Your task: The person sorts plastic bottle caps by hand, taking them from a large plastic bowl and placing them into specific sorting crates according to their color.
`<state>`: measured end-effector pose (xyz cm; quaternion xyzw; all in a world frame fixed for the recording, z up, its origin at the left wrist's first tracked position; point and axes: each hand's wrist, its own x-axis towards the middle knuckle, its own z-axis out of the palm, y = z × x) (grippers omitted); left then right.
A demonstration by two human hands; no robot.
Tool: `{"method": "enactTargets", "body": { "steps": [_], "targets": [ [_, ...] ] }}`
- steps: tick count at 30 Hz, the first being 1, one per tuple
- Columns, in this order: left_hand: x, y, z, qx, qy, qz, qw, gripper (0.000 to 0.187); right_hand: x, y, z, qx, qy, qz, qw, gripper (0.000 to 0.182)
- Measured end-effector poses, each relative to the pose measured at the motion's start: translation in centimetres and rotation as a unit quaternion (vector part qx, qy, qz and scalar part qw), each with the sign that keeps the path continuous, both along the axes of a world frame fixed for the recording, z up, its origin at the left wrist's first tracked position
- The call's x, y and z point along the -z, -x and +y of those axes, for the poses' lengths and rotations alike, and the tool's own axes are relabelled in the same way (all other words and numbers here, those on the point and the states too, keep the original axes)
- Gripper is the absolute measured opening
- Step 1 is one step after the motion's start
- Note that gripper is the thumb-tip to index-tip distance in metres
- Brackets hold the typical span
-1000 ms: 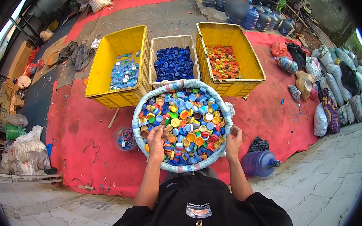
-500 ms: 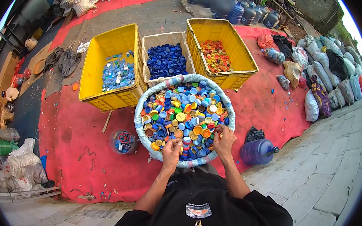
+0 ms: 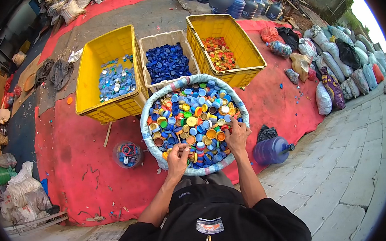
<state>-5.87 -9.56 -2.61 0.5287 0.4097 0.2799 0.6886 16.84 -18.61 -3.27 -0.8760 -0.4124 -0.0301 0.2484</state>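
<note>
A round basket (image 3: 145,124), its rim wrapped in pale blue cloth, is heaped with mixed plastic bottle caps (image 3: 191,121) in blue, orange, yellow, green, brown and white. Over the near left part of the heap, my left hand (image 3: 177,161) has its fingers drawn together; whatever they hold is too small to make out. My right hand (image 3: 237,138) is at the right side of the basket, with index finger and thumb apart, reaching down to the caps. No cap shows clearly between its fingers. A short stack of caps (image 3: 200,152) stands upright between both hands.
Beyond the basket stand a yellow crate (image 3: 84,90) of light blue caps, a white crate (image 3: 146,74) of dark blue caps and a yellow crate (image 3: 253,54) of orange-red caps. A clear tub (image 3: 128,154) sits left, a water jug (image 3: 272,151) right. Filled sacks (image 3: 333,59) line the right.
The view has shifted slightly, moving the crates left. My right hand has moved up and farther over the caps, its index finger stretched out more. My left hand has moved a little left.
</note>
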Motion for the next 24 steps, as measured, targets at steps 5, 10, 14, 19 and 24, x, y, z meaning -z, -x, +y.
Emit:
{"method": "enactTargets", "body": {
  "steps": [5,10,14,19,24],
  "targets": [
    [-0.6,-0.9,0.2,0.012,-0.033,0.011,0.999,0.018,0.7,-0.4,-0.1,-0.013,-0.024,0.001,1.0,0.05],
    [0.3,-2.8,-1.1,0.013,-0.151,0.043,0.988,0.023,1.1,-1.8,-1.0,-0.009,-0.074,0.073,0.995,0.046],
    [-0.6,-4.7,-2.3,0.051,-0.186,0.083,0.978,0.024,0.5,-2.9,-2.1,0.034,-0.202,0.335,0.919,0.044],
    [-1.1,-6.8,-3.4,0.078,-0.313,0.115,0.94,0.028,0.3,-3.6,-4.7,0.061,-0.445,0.703,0.552,0.038],
    [-0.8,-8.7,-4.1,0.089,-0.438,0.141,0.883,0.038,0.7,-3.2,-7.4,0.113,-0.491,0.777,0.376,0.039]
  ]
}}
